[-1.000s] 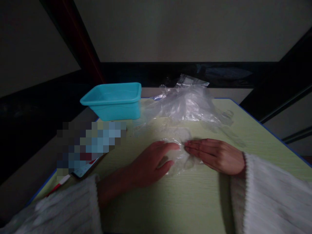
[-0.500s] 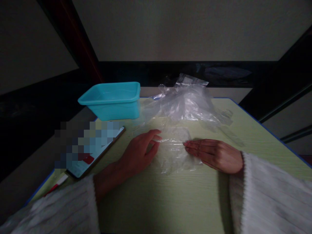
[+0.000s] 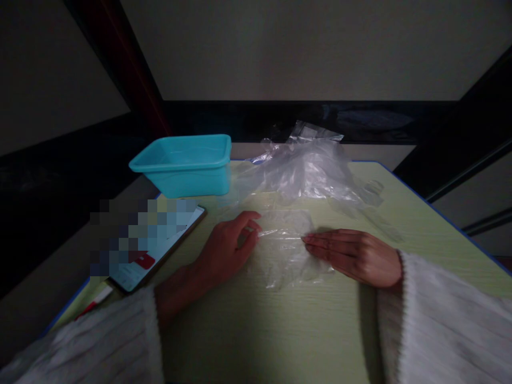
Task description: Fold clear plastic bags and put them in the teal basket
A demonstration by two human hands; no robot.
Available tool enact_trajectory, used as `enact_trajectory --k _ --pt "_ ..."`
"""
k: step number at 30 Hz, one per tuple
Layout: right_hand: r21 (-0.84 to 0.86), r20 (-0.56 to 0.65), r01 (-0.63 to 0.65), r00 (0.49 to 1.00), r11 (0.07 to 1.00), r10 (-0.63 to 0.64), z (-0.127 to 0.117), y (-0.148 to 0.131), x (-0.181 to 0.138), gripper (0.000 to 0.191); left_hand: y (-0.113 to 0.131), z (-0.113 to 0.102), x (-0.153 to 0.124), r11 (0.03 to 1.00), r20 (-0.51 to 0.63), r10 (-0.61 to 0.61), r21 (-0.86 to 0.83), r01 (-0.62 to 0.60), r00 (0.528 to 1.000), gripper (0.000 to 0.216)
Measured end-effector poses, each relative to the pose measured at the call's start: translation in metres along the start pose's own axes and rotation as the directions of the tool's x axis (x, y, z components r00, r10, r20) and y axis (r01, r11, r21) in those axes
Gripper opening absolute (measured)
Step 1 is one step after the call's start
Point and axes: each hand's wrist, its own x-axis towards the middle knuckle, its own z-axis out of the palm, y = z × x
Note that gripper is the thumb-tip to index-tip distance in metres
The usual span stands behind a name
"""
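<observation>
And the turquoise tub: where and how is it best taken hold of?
Probably the near rim of the tub, from above: it stands upright and narrows below that rim, giving an overhanging edge to hook. The phone in front may hinder a low approach.

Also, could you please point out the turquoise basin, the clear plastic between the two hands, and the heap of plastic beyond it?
Turquoise basin (image 3: 190, 182): head view, on its front wall.
Clear plastic (image 3: 283, 253): head view, on its middle.
Heap of plastic (image 3: 314, 169): head view, on its crumpled middle.
</observation>
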Motion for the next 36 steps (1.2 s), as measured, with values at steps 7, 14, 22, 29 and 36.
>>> enact_trajectory --k 7,14,22,29,36 --pt "0.019 -0.007 -0.001 1.000 1.000 0.001 0.0030 0.0001 -0.0028 0.036 -0.0001 -0.0014 0.0012 0.999 -0.027 -0.024 0.045 0.025 0.999 0.018" --pt "0.015 -0.034 -0.016 0.999 1.000 0.016 0.0060 0.0000 -0.0046 0.037 0.0008 -0.0015 0.0027 0.997 -0.037 -0.035 0.066 0.038 0.999 0.018" --pt "-0.011 0.036 0.007 0.999 1.000 -0.007 0.0000 0.0011 -0.0014 0.035 -0.0007 0.0000 0.0019 0.999 -0.023 -0.024 0.031 0.025 0.999 0.020" --pt "0.006 0.000 0.014 1.000 1.000 -0.014 0.0006 0.0007 0.0007 0.037 -0.0020 -0.0011 0.0037 0.998 0.017 -0.066 -0.006 0.067 0.998 0.022" --pt "0.189 -0.060 -0.092 0.993 0.978 0.105 0.0088 -0.0012 -0.0077 0.037 0.0007 -0.0013 0.0038 0.994 0.033 -0.092 -0.062 0.094 0.995 0.020"
